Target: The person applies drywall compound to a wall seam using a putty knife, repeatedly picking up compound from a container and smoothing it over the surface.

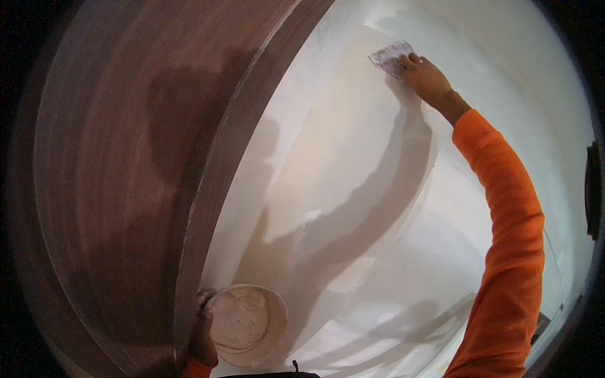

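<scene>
My right hand (430, 82) is raised at the upper right, its fingers closed around a flat, putty-smeared scraper (386, 57). The scraper's blade rests against or very near the white wall (353, 138); the exact contact is hard to make out. Low in the view, my left hand (203, 331) grips the left side of a round, pale tub (282, 318), thumb at the rim. Inside the tub is a pinkish-beige putty (239, 318). Most of the left fingers are hidden by the tub.
A dark brown wooden door (107, 164) with its frame (242, 120) stands along the left, close to the tub. Cream and white patches mark the wall, and shadows of my arm fall over it. A dark object (592, 189) sits at the far right edge.
</scene>
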Action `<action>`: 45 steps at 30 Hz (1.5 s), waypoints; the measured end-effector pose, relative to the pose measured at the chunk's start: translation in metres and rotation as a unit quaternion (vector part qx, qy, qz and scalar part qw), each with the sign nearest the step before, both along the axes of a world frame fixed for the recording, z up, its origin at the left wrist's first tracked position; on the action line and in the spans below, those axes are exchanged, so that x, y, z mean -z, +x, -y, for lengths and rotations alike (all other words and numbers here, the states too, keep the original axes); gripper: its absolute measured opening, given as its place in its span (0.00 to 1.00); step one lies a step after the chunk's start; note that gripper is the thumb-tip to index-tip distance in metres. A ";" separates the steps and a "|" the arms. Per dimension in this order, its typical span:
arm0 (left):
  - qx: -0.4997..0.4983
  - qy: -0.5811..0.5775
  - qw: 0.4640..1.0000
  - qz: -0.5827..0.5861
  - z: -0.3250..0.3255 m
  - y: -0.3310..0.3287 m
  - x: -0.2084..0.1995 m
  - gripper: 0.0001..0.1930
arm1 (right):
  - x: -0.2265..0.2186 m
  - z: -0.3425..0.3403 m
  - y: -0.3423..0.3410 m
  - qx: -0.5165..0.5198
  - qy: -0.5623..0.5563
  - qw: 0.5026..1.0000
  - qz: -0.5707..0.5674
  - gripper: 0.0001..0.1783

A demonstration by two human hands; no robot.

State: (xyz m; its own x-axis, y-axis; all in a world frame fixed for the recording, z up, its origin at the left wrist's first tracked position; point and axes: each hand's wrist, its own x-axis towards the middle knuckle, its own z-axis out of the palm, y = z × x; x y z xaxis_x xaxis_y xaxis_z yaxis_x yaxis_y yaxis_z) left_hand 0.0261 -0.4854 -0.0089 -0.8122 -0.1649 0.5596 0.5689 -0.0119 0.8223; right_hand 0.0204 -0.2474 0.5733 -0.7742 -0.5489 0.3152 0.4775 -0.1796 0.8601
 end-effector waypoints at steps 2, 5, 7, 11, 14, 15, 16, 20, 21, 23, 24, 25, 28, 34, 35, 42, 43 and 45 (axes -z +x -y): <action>0.308 0.213 0.924 0.081 0.020 -0.010 0.011 0.26 | 0.003 -0.013 0.005 0.029 -0.138 0.990 -0.025 0.18; 0.410 0.237 0.874 0.106 0.042 -0.017 0.003 0.27 | 0.007 -0.016 0.044 -0.030 -0.094 0.995 0.014 0.19; 0.396 0.220 0.887 0.092 0.051 -0.030 0.002 0.27 | -0.008 0.013 0.074 0.042 -0.142 0.989 -0.008 0.21; 0.401 0.268 0.872 0.082 0.049 -0.050 0.011 0.28 | -0.018 0.039 0.086 -0.065 -0.295 0.952 -0.047 0.22; 0.375 0.230 0.893 0.094 0.049 -0.048 -0.008 0.27 | -0.028 0.031 0.058 -0.101 -0.303 0.947 -0.045 0.23; 0.375 0.229 0.893 0.095 0.049 -0.048 -0.012 0.27 | -0.025 0.029 0.044 -0.119 -0.285 0.950 -0.038 0.22; 0.383 0.217 0.893 0.092 0.049 -0.048 -0.015 0.27 | -0.019 0.035 0.033 -0.105 -0.240 0.965 -0.027 0.21; 0.392 0.215 0.890 0.090 0.046 -0.053 -0.008 0.26 | -0.020 0.052 -0.010 -0.137 -0.107 0.984 0.036 0.20; 0.391 0.214 0.891 0.087 0.043 -0.055 -0.002 0.26 | -0.021 0.054 -0.015 -0.134 -0.060 0.987 0.061 0.18; 0.262 0.069 0.963 0.010 0.031 -0.059 0.006 0.26 | -0.023 0.052 -0.020 -0.141 -0.051 0.986 0.070 0.17; 0.215 0.020 0.976 -0.018 0.027 -0.060 0.006 0.27 | -0.024 0.050 -0.021 -0.147 -0.046 0.985 0.081 0.16; 0.248 0.065 0.967 -0.008 0.034 -0.049 0.003 0.26 | -0.024 0.047 -0.028 -0.152 -0.047 0.984 0.084 0.16; 0.291 0.115 0.950 0.009 0.032 -0.031 -0.005 0.26 | -0.026 0.042 -0.043 -0.148 -0.006 0.986 0.081 0.17; 0.305 0.125 0.944 0.022 0.042 -0.050 -0.006 0.28 | -0.022 0.050 -0.049 -0.092 0.006 0.994 0.065 0.18; 0.304 0.128 0.944 0.028 0.053 -0.050 0.000 0.29 | -0.018 0.055 -0.045 -0.102 0.004 0.991 0.081 0.20; 0.298 0.143 0.942 0.056 0.120 -0.078 0.012 0.32 | 0.000 0.065 0.035 -0.044 -0.037 0.993 0.106 0.17; 0.299 0.148 0.941 0.057 0.129 -0.083 0.013 0.32 | 0.001 0.073 0.053 -0.029 -0.056 0.993 0.104 0.16; 0.299 0.150 0.940 0.061 0.145 -0.093 0.012 0.33 | 0.008 0.105 0.083 0.004 -0.085 0.993 0.087 0.14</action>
State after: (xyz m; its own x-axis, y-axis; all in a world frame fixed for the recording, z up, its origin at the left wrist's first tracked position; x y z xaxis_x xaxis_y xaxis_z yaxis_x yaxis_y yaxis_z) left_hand -0.0667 -0.6305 -0.0211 -0.8649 0.2053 0.4580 0.2891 -0.5422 0.7889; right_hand 0.1037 -0.3522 0.5652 -0.8287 -0.4939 0.2631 0.3177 -0.0282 0.9478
